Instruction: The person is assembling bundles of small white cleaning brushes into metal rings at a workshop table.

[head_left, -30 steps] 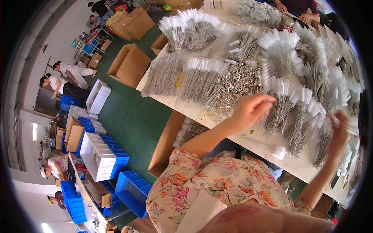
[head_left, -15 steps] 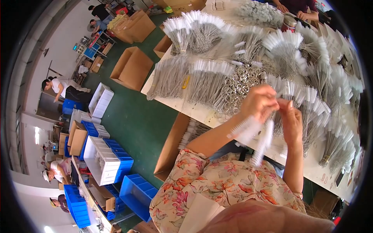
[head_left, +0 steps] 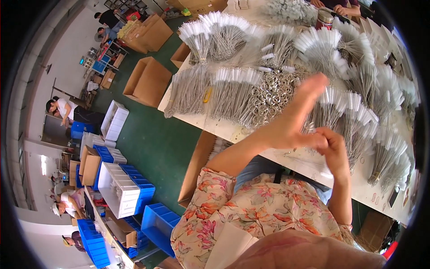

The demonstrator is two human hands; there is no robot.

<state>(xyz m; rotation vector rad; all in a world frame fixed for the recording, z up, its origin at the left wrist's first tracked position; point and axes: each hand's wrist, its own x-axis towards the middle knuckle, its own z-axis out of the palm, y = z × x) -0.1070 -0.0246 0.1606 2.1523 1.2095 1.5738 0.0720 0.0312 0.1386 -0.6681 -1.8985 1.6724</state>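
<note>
My left hand (head_left: 291, 125) is raised over the table (head_left: 365, 190), its fingers stretched out toward the far side and blurred. Its thumb reaches across to the fingertips of my right hand (head_left: 335, 148). The right fingers are curled in a pinch; what they hold, if anything, is hidden. Beyond my left hand lies a heap of shiny metal split rings (head_left: 271, 96). Wire-handled brushes (head_left: 233, 94) with white bristle tips lie in rows beside the rings. More brush bundles (head_left: 349, 107) lie beyond my right hand.
A yellow cutter (head_left: 207, 95) lies among the brushes. A dark phone (head_left: 393, 197) sits near the right edge. Across the table are a red jar (head_left: 324, 20) and another person's hands (head_left: 341, 10). Cardboard boxes (head_left: 148, 80) and blue crates (head_left: 159, 226) stand to the left.
The white-bristled brushes that hung below my hands no longer show there. My left hand has gone from closed to outstretched; my right hand has come lower.
</note>
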